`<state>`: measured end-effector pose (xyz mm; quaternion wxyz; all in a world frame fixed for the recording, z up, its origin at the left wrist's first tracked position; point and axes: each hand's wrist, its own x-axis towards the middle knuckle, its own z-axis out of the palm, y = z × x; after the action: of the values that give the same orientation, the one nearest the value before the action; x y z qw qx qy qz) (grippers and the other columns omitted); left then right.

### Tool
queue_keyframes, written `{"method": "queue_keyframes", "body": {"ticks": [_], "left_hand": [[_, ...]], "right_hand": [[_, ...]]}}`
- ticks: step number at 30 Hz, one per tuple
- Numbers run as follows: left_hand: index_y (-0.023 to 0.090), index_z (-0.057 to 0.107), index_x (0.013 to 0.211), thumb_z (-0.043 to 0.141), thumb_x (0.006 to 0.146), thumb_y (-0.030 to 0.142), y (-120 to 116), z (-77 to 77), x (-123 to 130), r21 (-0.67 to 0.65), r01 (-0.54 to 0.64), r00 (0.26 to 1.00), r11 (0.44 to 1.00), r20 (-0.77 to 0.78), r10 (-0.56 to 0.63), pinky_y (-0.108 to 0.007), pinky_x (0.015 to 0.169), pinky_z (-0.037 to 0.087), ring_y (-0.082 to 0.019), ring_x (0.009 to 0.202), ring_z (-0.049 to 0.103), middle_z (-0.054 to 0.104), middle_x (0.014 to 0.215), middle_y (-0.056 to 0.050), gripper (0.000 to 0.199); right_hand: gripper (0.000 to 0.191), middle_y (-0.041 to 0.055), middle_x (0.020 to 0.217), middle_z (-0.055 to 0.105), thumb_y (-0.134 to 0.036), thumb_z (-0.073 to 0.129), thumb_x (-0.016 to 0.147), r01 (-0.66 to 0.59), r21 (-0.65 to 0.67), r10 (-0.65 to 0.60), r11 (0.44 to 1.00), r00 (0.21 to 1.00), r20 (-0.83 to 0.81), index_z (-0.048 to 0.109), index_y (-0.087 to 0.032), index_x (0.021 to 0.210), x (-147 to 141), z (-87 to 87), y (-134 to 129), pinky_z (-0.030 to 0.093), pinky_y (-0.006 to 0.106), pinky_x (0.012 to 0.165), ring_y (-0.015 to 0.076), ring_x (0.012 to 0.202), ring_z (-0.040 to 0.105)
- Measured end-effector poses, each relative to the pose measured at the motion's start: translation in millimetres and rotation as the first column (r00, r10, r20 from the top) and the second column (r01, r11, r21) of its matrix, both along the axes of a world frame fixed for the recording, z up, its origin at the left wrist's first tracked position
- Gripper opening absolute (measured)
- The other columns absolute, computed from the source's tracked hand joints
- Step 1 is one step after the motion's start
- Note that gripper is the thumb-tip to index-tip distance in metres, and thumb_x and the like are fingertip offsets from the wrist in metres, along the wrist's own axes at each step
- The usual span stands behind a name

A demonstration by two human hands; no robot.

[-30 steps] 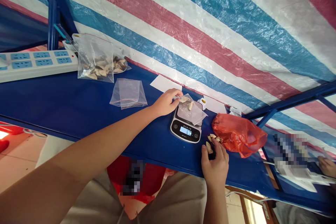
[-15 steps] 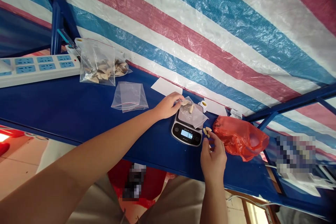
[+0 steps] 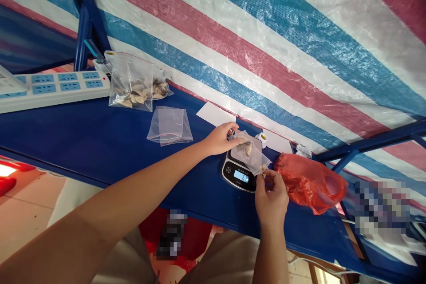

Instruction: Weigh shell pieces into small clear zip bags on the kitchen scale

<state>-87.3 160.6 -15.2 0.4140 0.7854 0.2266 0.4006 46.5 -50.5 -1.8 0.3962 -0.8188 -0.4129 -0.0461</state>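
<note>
L hand (image 3: 221, 140) is pinched, thumb against fingers, on the left end of a clear bag (image 3: 257, 156) lying slantwise on the scale (image 3: 235, 178). A few pale slices (image 3: 248, 148) show inside it, close to the thumb. Scale's lit, display starts w/ a 6; the rest is hard to read from here. R hand (image 3: 273, 195) is by the scale's near right corner, fingers half curled, tips nearly together on a small pale piece (image 3: 264, 170), right at the bag's near corner. Can't tell if those tips have the bag too. Red bag (image 3: 311, 182) sits crumpled on the surface (image 3: 109, 142) just right of the R hand. Tape roll (image 3: 262, 139) is behind the scale, btwn two white sheets (image 3: 214, 114). Flat bags (image 3: 170, 125) lie in a small stack left of the L hand; farther left an upright bag (image 3: 131, 82) w/ more slices stands by the power strip (image 3: 55, 88), another bag (image 3: 161, 89) partly behind it. Striped tarp (image 3: 233, 31) hangs at the back.
</note>
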Motion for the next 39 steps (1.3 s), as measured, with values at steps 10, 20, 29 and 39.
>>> {"method": "queue_keyframes", "body": {"ticks": [10, 20, 29, 39], "left_hand": [[0.021, 0.065, 0.095, 0.063, 0.076, 0.018, -9, 8.8, -3, 0.028, 0.170, 0.984, 0.985, -0.050, -0.168, -0.030, 0.078, 0.053, -0.016, 0.087, 0.065, 0.072, 0.101, -0.004, 0.019], [0.021, 0.067, 0.091, 0.061, 0.087, 0.026, -6, 4.2, -1, -0.019, 0.129, 0.991, 0.991, 0.028, -0.129, -0.028, 0.076, 0.054, -0.014, 0.080, 0.066, 0.074, 0.094, -0.003, 0.009], [0.021, 0.064, 0.097, 0.059, 0.090, 0.030, 20, -3.3, -2, -0.135, -0.190, 0.973, 0.972, 0.109, 0.205, -0.030, 0.080, 0.057, -0.016, 0.093, 0.069, 0.074, 0.104, -0.005, 0.013], [0.022, 0.064, 0.099, 0.058, 0.087, 0.022, 23, -7.5, -7, -0.111, -0.315, 0.948, 0.943, 0.016, 0.319, -0.039, 0.092, 0.054, -0.021, 0.103, 0.065, 0.071, 0.110, -0.007, 0.013]], "right_hand": [[0.031, 0.0055, 0.089, 0.073, -0.048, 0.063, 0.087, -0.010, -0.017, 0.010, 1.000, 0.999, -0.035, 0.070, -0.021, 0.101, -6, -0.5, -12, 0.048, 0.034, 0.072, 0.0212, 0.073, 0.064], [0.046, 0.0069, 0.081, 0.075, -0.054, 0.064, 0.089, 0.059, -0.002, -0.059, 0.998, 0.998, 0.016, 0.080, -0.019, 0.115, -3, 2.3, -2, 0.047, 0.032, 0.065, 0.0211, 0.063, 0.063], [0.038, 0.0072, 0.103, 0.082, -0.042, 0.056, 0.090, 0.157, -0.007, -0.157, 0.988, 0.988, -0.006, 0.080, -0.025, 0.114, 11, 9.4, 3, 0.052, 0.035, 0.075, 0.0233, 0.072, 0.071], [0.066, 0.0215, 0.113, 0.075, -0.070, 0.060, 0.092, 0.135, 0.050, -0.143, 0.990, 0.945, 0.294, 0.071, -0.011, 0.120, 24, -33.8, -68, 0.056, 0.046, 0.088, 0.0343, 0.099, 0.069]]}}
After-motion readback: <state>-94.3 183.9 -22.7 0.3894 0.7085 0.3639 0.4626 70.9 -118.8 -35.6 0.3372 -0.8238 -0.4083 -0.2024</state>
